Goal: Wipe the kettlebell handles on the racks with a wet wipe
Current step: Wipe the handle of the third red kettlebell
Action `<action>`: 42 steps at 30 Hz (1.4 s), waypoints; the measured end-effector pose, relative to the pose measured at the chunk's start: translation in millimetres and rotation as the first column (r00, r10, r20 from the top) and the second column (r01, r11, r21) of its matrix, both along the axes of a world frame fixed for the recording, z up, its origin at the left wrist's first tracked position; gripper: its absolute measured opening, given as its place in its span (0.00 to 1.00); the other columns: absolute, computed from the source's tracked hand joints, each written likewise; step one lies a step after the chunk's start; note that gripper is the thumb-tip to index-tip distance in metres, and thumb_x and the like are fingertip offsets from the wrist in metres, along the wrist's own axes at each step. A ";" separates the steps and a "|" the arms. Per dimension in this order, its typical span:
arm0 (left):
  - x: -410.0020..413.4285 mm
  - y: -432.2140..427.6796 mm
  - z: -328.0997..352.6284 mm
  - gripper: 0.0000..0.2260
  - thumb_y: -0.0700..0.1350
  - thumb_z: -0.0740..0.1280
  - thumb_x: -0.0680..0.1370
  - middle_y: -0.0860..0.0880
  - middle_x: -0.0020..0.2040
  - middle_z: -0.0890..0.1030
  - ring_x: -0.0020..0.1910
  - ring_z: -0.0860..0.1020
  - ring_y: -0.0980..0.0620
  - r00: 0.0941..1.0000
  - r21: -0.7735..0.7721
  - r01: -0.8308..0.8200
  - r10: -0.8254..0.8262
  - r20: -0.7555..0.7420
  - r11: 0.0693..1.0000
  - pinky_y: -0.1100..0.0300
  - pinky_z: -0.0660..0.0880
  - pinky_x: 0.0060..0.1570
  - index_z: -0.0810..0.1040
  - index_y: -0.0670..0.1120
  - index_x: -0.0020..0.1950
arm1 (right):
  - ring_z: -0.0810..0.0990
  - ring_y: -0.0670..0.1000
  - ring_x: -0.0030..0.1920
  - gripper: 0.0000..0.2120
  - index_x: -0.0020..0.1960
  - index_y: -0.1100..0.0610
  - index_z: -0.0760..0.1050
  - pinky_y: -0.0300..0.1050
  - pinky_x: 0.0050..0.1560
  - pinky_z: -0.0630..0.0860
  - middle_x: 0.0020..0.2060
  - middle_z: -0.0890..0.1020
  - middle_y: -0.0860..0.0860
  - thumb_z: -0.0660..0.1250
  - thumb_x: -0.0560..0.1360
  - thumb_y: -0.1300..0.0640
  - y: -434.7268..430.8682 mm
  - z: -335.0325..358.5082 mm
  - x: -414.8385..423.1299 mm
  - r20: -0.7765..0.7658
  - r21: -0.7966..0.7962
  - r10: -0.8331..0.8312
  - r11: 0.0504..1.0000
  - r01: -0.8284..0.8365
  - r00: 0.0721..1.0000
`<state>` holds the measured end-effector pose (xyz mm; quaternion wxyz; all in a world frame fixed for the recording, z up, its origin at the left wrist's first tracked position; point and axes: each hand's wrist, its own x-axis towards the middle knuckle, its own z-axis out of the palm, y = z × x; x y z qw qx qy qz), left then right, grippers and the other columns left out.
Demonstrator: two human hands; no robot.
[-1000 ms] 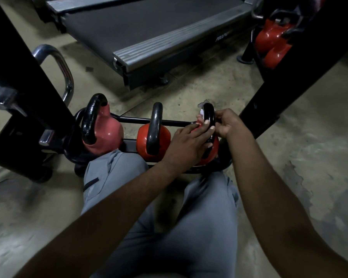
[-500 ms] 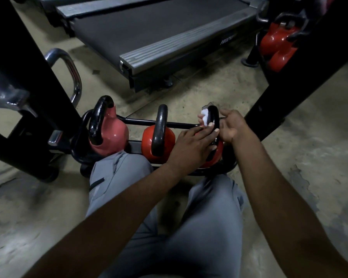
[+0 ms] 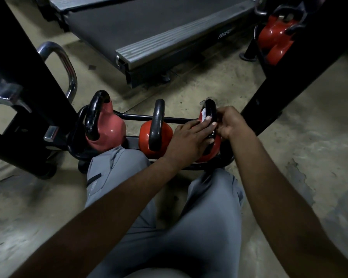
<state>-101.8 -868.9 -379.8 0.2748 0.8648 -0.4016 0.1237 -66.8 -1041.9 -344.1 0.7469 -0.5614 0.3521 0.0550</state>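
Three red kettlebells with black handles sit in a row on a low black rack in front of my knees. My hands are on the right kettlebell's handle. My left hand lies over it with straight fingers, pressing a white wet wipe against the handle's left side. From the right, my right hand curls round the same handle. The middle kettlebell and the left kettlebell stand untouched. Most of the right kettlebell's body is hidden under my left hand.
A treadmill deck lies on the floor beyond the rack. Black frame posts rise at the left and right, with a chrome bar by the left one. More red kettlebells hang at the upper right. Concrete floor surrounds me.
Both hands stay on the right kettlebell's handle. My left fingertips and the wipe have shifted slightly along it, and my head has tilted a little.
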 end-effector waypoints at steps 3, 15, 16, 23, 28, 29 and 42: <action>6.5 1.8 10.1 0.16 0.48 0.67 0.78 0.49 0.66 0.79 0.62 0.77 0.51 0.964 -0.302 0.035 -0.112 -0.242 0.953 0.52 0.74 0.62 0.79 0.47 0.65 | 0.79 0.52 0.34 0.14 0.42 0.58 0.78 0.44 0.37 0.75 0.33 0.81 0.53 0.55 0.77 0.58 -0.3 -6.7 -17.4 0.006 -0.055 0.076 0.996 -0.076 0.997; 89.9 -23.7 50.8 0.16 0.43 0.61 0.83 0.50 0.70 0.75 0.69 0.71 0.54 0.753 -0.150 0.001 -0.099 -0.650 0.989 0.66 0.63 0.63 0.75 0.48 0.70 | 0.78 0.53 0.36 0.11 0.53 0.56 0.76 0.46 0.42 0.74 0.40 0.79 0.56 0.63 0.75 0.52 1.3 -9.0 -40.2 0.133 -0.162 0.081 0.985 -0.059 0.988; 92.4 -26.1 52.8 0.16 0.43 0.60 0.83 0.50 0.70 0.75 0.69 0.71 0.54 0.705 -0.142 0.012 -0.109 -0.700 0.990 0.65 0.64 0.62 0.74 0.48 0.71 | 0.79 0.52 0.36 0.10 0.53 0.56 0.76 0.44 0.42 0.75 0.40 0.80 0.55 0.62 0.77 0.52 0.6 -4.4 -36.6 0.151 -0.157 0.075 0.986 -0.051 0.986; 100.8 -29.5 54.7 0.16 0.49 0.67 0.80 0.52 0.68 0.77 0.65 0.74 0.57 0.616 -0.166 0.036 -0.152 -0.773 0.985 0.59 0.67 0.68 0.77 0.47 0.67 | 0.76 0.56 0.42 0.09 0.51 0.55 0.77 0.51 0.48 0.72 0.43 0.78 0.58 0.64 0.74 0.53 11.1 -10.2 -62.4 0.147 -0.185 0.117 0.979 -0.089 0.982; 94.5 -36.8 55.7 0.21 0.52 0.69 0.78 0.50 0.69 0.75 0.66 0.72 0.54 0.667 -0.122 0.002 -0.092 -0.739 0.993 0.60 0.66 0.61 0.76 0.48 0.69 | 0.84 0.58 0.47 0.16 0.49 0.57 0.81 0.51 0.53 0.78 0.44 0.85 0.57 0.58 0.82 0.51 19.5 -3.6 -55.1 0.201 -0.075 0.037 0.997 -0.022 0.979; 91.7 -37.6 55.0 0.21 0.53 0.69 0.78 0.50 0.70 0.75 0.66 0.72 0.53 0.688 -0.118 -0.008 -0.080 -0.721 0.993 0.61 0.65 0.59 0.75 0.49 0.70 | 0.83 0.60 0.53 0.17 0.54 0.59 0.81 0.54 0.59 0.77 0.49 0.85 0.59 0.57 0.82 0.50 20.8 -6.1 -55.2 0.194 -0.074 0.042 0.997 -0.028 0.980; 82.9 -35.2 55.4 0.20 0.53 0.68 0.78 0.51 0.69 0.76 0.62 0.72 0.59 0.736 -0.123 -0.026 -0.064 -0.673 0.992 0.66 0.63 0.56 0.75 0.50 0.69 | 0.74 0.40 0.31 0.09 0.42 0.52 0.74 0.37 0.35 0.70 0.33 0.78 0.44 0.60 0.81 0.56 20.6 -24.1 -103.0 0.219 -0.358 0.178 0.929 -0.091 0.959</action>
